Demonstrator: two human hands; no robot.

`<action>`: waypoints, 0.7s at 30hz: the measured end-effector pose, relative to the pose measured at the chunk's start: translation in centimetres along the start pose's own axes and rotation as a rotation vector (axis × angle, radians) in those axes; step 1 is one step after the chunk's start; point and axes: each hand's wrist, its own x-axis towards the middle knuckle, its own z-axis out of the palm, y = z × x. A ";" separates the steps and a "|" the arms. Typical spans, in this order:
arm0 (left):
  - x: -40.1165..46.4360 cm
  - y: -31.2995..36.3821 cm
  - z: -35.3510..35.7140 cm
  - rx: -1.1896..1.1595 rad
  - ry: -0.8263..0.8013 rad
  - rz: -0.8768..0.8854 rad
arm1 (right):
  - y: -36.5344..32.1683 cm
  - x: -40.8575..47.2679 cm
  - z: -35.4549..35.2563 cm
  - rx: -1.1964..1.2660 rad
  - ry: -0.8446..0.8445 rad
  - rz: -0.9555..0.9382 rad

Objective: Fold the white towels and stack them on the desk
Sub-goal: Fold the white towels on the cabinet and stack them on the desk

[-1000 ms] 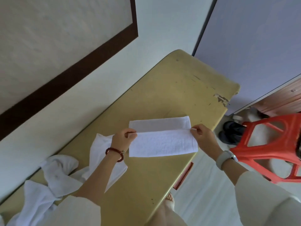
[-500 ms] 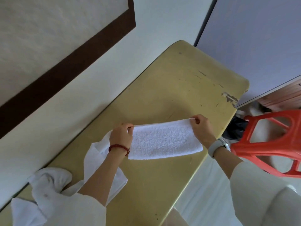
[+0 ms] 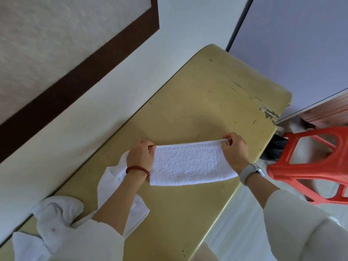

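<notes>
Towels, white, at an early stage of the fold-and-stack task, shown from the head view. Tabletop, yellow and scuffed, runs along the wall and carries all the cloth; no finished stack is visible on it. Unfolded towels lie in a crumpled heap at its near left end, partly hidden by the left sleeve, so their number cannot be told. One loose towel is spread between that heap and the work area, passing under the left forearm. Towel in hand lies flat near the middle of the tabletop as a doubled strip, long axis left to right, near edge close to the tabletop's front edge. Left hand pinches its far left corner with curled fingers; right hand pinches the far right corner likewise, layers aligned between them. Judged from this, one lengthwise fold is made; the strip probably needs further folds across its length before it can start the stack, and the remaining towels are untouched. Red plastic stool stands on the floor to the right.
</notes>
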 end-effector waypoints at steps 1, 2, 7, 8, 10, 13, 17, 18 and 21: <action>0.1 0.1 0.0 0.009 -0.001 -0.004 | 0.0 0.0 0.1 -0.008 0.009 -0.002; 0.2 0.2 0.0 0.018 -0.006 -0.006 | 0.0 0.0 0.1 -0.015 0.014 0.001; 0.8 0.5 -0.3 0.049 -0.042 -0.032 | 0.1 0.2 0.2 -0.051 0.003 -0.007; 1.0 0.5 -0.3 0.052 -0.052 -0.036 | 0.2 0.2 0.2 -0.065 -0.003 -0.003; 1.2 0.4 -0.5 0.058 -0.077 -0.043 | 0.1 -0.1 0.3 -0.116 -0.001 0.005; 0.9 0.5 -0.6 0.075 -0.040 -0.021 | -0.1 -1.3 0.2 -0.316 0.142 -0.145; -1.1 0.6 0.3 0.185 0.247 0.294 | -1.5 -3.6 1.5 -0.465 0.133 -0.554; -1.8 0.6 0.9 0.212 0.272 0.373 | -1.7 -4.4 2.2 -0.517 0.087 -0.633; -4.2 0.8 3.7 0.272 0.140 0.492 | -1.1 -5.8 4.6 -0.646 -0.025 -0.691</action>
